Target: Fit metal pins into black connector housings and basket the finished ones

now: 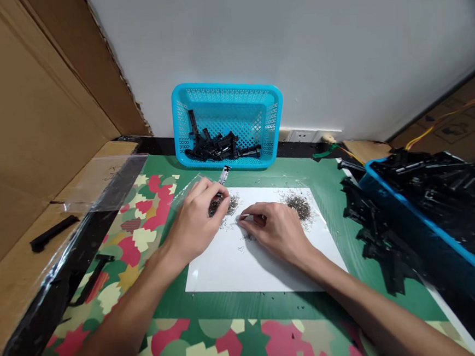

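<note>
Black part (224,174) juts out beyond the curled left hand (199,214)

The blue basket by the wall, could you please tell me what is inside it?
A loose heap of black parts lies in the blue basket; whatever is beneath them cannot be seen.

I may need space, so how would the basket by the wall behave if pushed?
The basket looks light, its walls full of holes, and may flex slightly. The loose black parts inside would probably slide.
</note>
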The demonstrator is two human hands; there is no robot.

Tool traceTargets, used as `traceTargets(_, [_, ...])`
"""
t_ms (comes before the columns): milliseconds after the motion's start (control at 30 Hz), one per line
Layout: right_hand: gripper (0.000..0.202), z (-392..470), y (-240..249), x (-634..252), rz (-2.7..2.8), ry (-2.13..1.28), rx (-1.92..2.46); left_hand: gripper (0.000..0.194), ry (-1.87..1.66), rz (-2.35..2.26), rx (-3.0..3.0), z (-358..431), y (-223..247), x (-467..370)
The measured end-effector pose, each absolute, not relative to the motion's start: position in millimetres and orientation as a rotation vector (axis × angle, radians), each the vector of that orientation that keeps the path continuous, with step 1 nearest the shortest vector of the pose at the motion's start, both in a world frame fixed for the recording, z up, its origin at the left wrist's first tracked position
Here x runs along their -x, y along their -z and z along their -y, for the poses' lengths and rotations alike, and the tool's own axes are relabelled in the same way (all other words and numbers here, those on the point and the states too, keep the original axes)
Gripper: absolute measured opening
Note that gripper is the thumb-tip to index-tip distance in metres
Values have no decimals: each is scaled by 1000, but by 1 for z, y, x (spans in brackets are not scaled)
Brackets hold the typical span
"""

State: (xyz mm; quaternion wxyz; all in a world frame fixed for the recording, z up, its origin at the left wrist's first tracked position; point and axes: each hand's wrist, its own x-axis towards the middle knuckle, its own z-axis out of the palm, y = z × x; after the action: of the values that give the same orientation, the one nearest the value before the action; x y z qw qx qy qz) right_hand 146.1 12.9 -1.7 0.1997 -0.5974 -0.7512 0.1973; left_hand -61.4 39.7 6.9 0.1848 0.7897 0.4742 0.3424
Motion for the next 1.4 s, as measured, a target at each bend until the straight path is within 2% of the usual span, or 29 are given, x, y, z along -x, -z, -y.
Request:
traceTargets(267, [15,-17,7,-146,2191,-510,1665,11,-890,-1263,-2235,-35,-3,56])
traceTargets(533, [12,-14,-9,-161,2137,-572,1551,14,-778,-1107,-2183,-28,-8,51])
traceTargets(1100, [27,-2,-12,-171,1592,-1039,1304,21,-957,-1035,-1689,-15,-2,29])
traceTargets(1200, [29,-3,-13,-171,1592,-1045,1312,20,-942,-1031,-1707,-15,-4,30])
traceTargets(1300, [31,-3,-15,-173,1582,-1023,1313,28,-928,-1025,-1697,-13,-6,32])
traceTargets(1400, [27,0,-18,-175,1622,-846,1310,35,-922,-1034,-1664,-10,-8,32])
